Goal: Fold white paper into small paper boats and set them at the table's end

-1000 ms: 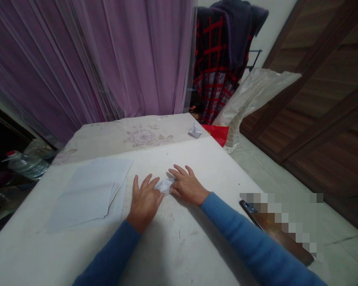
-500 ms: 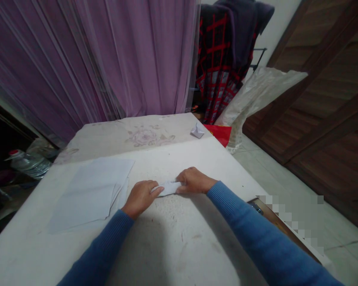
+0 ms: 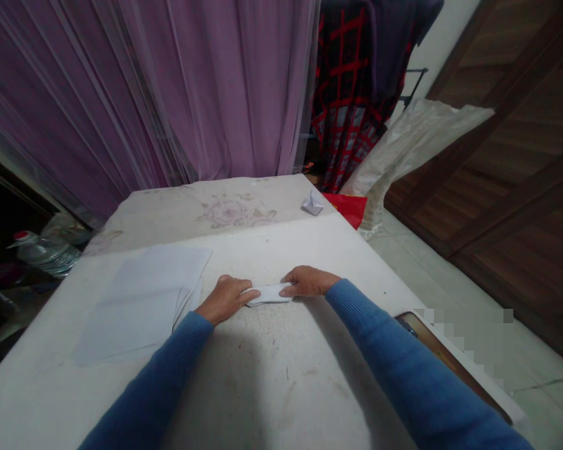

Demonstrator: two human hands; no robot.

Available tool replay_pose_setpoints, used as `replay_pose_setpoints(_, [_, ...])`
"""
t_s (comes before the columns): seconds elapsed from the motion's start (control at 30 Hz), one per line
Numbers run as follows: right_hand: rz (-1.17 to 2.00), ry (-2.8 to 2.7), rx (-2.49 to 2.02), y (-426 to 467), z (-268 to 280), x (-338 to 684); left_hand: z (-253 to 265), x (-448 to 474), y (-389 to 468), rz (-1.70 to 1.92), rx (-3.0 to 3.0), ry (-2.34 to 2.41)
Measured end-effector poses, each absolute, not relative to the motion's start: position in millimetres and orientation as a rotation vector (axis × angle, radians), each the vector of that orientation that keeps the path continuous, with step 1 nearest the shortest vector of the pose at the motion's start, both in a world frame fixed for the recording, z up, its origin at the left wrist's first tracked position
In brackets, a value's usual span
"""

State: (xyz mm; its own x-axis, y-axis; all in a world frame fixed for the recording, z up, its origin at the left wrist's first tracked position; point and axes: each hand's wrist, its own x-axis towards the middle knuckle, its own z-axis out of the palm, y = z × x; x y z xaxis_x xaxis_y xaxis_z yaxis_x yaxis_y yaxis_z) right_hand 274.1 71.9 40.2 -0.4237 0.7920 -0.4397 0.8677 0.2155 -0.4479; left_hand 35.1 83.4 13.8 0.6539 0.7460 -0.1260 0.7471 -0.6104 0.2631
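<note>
A white folded paper strip (image 3: 269, 294) lies low over the table, held at both ends. My left hand (image 3: 226, 297) pinches its left end, thumb on top and fingers behind. At the right end, my right hand (image 3: 308, 282) grips the paper the same way, with its fingertips partly hidden behind the fold. To the left of my left hand lies a stack of loose white sheets (image 3: 141, 294). Farther off, near the table's back right corner, stands a small folded paper shape (image 3: 313, 203) with a pointed top.
The white table (image 3: 281, 387) has a floral cloth section (image 3: 169, 215) at the back. By the right edge lies a brown flat object (image 3: 455, 362), partly behind my sleeve. A red bag (image 3: 349, 209) and a pale plastic bag (image 3: 413, 137) are beyond the table; a water bottle (image 3: 47, 253) is at left.
The paper strip has turned slightly more level and looks flatter between my hands. Both hands have shifted a little to the right in view, keeping their hold.
</note>
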Motion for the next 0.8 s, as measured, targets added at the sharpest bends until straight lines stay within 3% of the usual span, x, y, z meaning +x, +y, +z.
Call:
replay_pose_setpoints(0.17, [-0.737,2.510,1.846,66.0,29.8,276.0,8.2,29.4,76.9,0.239,2.533,1.325])
replay_pose_setpoints(0.33, [-0.588,3.006,2.149,34.2,-2.8,287.3,-0.4,15.4,51.1,0.598,2.696,1.324])
replay_pose_setpoints(0.53, [-0.315,3.059,2.640,-14.1,-34.7,279.9,-1.7,27.5,15.6,0.820,2.996,1.239])
replay_pose_setpoints(0.67, [-0.440,3.076,2.580,-28.1,-36.0,269.7,2.7,43.9,10.3,0.721,2.979,1.188])
replay_pose_setpoints(0.8, [-0.934,2.955,2.648,-29.9,-26.2,272.1,10.6,44.6,20.8,0.573,2.622,1.149])
